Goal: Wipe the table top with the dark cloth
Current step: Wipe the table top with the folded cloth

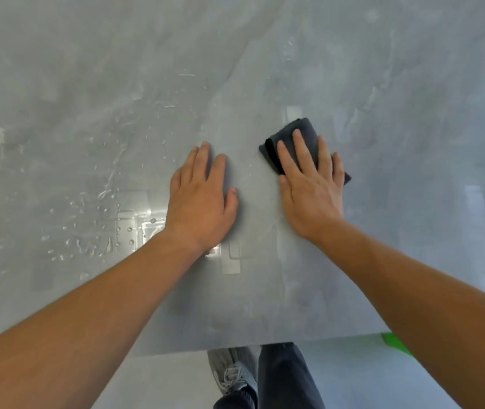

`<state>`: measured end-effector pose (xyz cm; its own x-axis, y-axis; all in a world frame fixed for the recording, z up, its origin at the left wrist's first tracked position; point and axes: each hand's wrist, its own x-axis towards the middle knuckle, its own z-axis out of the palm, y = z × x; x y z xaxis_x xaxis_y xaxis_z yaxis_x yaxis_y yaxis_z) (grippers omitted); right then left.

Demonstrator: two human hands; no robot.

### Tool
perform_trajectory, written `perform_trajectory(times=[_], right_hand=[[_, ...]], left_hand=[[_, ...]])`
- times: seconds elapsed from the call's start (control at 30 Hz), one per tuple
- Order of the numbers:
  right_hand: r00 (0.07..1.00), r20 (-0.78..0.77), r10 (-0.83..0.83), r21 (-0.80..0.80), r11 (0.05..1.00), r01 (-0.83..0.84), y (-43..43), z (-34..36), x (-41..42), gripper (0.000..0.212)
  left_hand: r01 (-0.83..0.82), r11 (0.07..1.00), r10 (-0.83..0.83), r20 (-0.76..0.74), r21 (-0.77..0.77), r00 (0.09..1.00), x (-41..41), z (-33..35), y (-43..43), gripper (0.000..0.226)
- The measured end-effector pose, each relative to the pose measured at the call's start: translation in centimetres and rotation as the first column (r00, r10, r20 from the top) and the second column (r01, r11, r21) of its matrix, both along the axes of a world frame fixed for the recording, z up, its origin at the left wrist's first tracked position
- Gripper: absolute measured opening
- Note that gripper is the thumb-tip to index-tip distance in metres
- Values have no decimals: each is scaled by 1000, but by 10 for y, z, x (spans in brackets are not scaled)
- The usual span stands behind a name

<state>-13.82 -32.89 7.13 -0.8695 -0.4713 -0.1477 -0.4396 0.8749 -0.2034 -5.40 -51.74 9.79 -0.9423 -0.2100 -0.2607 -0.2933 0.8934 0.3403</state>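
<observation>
While my right hand [312,184] presses the folded dark cloth [294,143] flat, fingers spread, my left hand [202,196] rests open on the grey table top [264,290]. Soft and limp, the cloth probably bunches unless palmed; water droplets [99,219] bead leftward.

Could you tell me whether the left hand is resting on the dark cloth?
No, the left hand lies flat on the bare table top, while the right hand presses the dark cloth.

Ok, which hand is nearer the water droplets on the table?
Left. The left hand lies flat just right of the water droplets; the right hand presses the dark cloth farther right.
</observation>
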Motion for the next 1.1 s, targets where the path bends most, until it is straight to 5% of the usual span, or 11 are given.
perform_trajectory(times=[0.1,0.17,0.4,0.6,0.83,1.0,1.1], right_hand=[[936,-2,353,11,936,-353,15,2,41,55],[901,23,433,18,901,-433,26,2,30,54],[997,28,-67,10,998,67,-7,-3,-74,55],[924,35,382,24,924,-383,27,1,-39,54],[999,11,35,8,999,-35,-34,-5,-137,56],[913,-7,408,28,913,-408,-17,-1,-105,56],[930,22,367,12,930,-367,-18,0,-135,55]], left_hand=[[-29,999,30,-27,20,999,-5,2,-7,56],[-22,1000,23,-34,16,999,-14,3,-13,55],[18,999,-18,13,-37,1000,-39,2,-20,63],[52,992,-44,78,-111,996,-87,-2,-19,68],[74,995,-70,64,-64,996,-93,-6,-33,63],[60,998,-60,80,-3,995,-94,1,-38,73],[48,999,-47,94,-9,994,-98,3,-35,72]])
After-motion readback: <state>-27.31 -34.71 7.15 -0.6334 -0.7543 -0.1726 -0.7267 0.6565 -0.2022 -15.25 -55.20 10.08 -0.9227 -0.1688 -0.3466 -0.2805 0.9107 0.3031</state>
